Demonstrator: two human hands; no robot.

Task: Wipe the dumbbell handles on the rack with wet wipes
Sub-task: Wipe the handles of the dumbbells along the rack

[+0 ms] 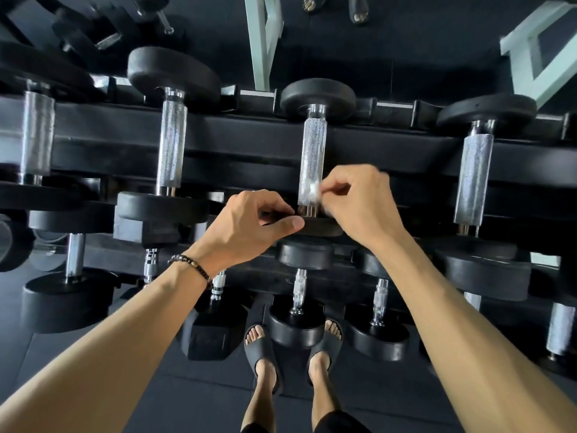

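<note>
A black dumbbell rack (249, 142) holds a top row of dumbbells with knurled silver handles. My right hand (356, 204) pinches a small white wet wipe (313, 190) against the near end of the middle dumbbell handle (313, 151). My left hand (256, 223) grips the near black weight head (321, 228) of that same dumbbell, thumb along its edge. Other knurled handles lie to the left (171, 142) and to the right (474, 176).
Lower tiers hold several smaller dumbbells (296, 323) close to my sandalled feet (262, 348). A pale green frame (262, 42) stands behind the rack. Another person's feet (359, 7) show at the top edge. Dark rubber flooring lies below.
</note>
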